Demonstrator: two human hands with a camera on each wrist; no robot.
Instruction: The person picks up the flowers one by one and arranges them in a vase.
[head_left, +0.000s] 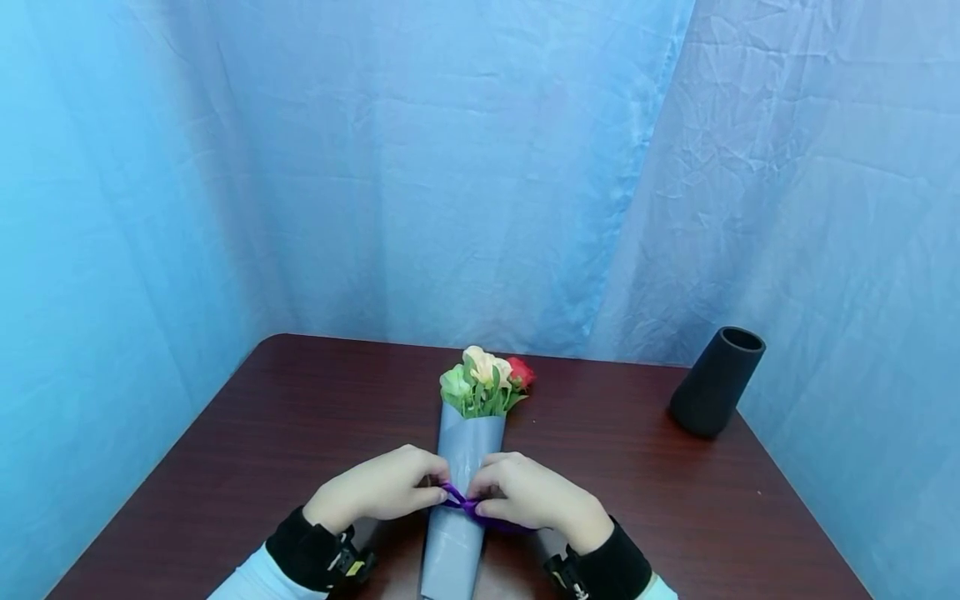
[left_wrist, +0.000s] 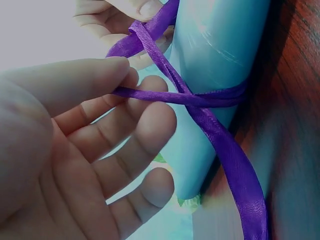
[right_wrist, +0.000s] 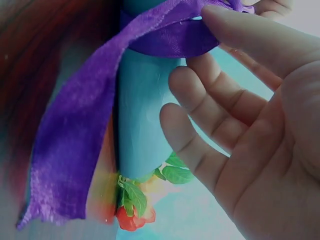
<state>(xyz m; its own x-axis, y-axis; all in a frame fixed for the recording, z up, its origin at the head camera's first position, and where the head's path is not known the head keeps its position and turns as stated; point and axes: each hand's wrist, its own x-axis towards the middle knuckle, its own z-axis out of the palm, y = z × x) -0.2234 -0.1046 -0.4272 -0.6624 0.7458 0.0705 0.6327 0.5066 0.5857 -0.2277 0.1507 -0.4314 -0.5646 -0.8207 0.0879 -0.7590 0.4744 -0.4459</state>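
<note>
A bouquet in grey-blue wrapping paper point(head_left: 452, 550) lies on the table, its cream, green and red flowers point(head_left: 486, 379) pointing to the far side. Around its middle runs a purple ribbon point(left_wrist: 220, 135), whose strands cross on top of the paper. My left hand point(head_left: 390, 483) pinches a strand between thumb and forefinger; the other fingers are loosely bent in the left wrist view. From the right side my right hand point(head_left: 528, 492) pinches another part of the ribbon between thumb and fingers. One frayed ribbon tail point(right_wrist: 70, 150) hangs down beside the wrapping in the right wrist view.
A black vase point(head_left: 716, 383) stands near the right back edge of the dark brown table point(head_left: 322, 408). Light blue curtains point(head_left: 465, 167) hang behind the table and at its sides. Each wrist wears a black band point(head_left: 303, 550) with a small device.
</note>
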